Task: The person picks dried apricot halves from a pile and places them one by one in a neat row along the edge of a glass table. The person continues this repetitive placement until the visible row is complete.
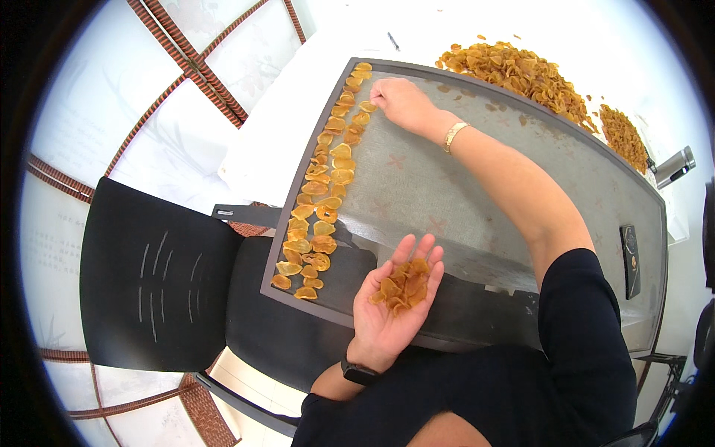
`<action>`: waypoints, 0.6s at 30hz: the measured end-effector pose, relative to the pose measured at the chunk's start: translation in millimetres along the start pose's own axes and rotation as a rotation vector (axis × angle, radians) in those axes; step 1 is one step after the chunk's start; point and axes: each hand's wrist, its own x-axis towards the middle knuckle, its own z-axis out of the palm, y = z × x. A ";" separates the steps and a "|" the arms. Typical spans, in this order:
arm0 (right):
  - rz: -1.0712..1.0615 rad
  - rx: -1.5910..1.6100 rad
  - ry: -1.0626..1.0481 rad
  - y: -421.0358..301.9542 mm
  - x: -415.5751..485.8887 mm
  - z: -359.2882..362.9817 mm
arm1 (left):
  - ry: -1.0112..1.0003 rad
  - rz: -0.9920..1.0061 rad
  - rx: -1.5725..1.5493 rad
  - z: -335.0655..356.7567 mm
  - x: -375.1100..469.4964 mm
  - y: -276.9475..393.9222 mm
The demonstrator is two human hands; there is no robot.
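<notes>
My left hand [396,296] is palm up with fingers curled slightly upward, cupping a small heap of amber dried slices [403,285]. It hovers above the near side of a mesh screen [447,173] with a dark grey frame [304,174]. Farther out, my right hand [403,103] has thumb and forefinger pinched at the edge of a single slice [367,106]. That slice tops the second of two uneven columns of dried slices [342,164] along the screen's left side. The outer column [316,188] runs beside the frame.
Beyond the far frame edge lie a large pile of dried slices [514,72] and a smaller pile [623,134]. A steel tumbler [675,166] lies tilted at right. A dark phone-like object [630,261] rests on the screen. A pen [393,41] and black chair [162,279] are at left.
</notes>
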 end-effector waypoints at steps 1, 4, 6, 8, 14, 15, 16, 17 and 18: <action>0.012 -0.023 -0.010 -1.4 1.2 1.6 | 0.011 0.001 -0.005 -0.1 0.4 0.4; 0.005 -0.070 -0.005 -4.8 1.9 5.0 | 0.018 -0.002 -0.019 -0.9 0.9 1.2; 0.008 -0.083 -0.001 -6.3 1.9 5.6 | 0.007 -0.003 -0.012 -1.5 1.1 1.3; 0.038 -0.087 -0.009 -6.9 2.2 5.0 | 0.010 -0.006 -0.022 -2.0 1.6 1.4; 0.036 -0.112 -0.014 -8.8 3.7 5.3 | 0.013 -0.019 -0.048 -4.2 2.5 1.5; 0.033 -0.099 -0.006 -9.0 3.6 5.7 | -0.008 -0.025 -0.051 -4.6 2.5 1.3; 0.035 -0.088 0.000 -9.4 3.5 6.2 | 0.012 -0.020 -0.048 -4.8 2.8 1.1; 0.037 -0.077 0.007 -9.5 3.5 6.5 | 0.010 -0.020 -0.046 -4.7 3.2 0.8; 0.037 -0.070 0.002 -9.3 3.6 6.3 | 0.015 -0.018 -0.041 -4.2 3.4 0.5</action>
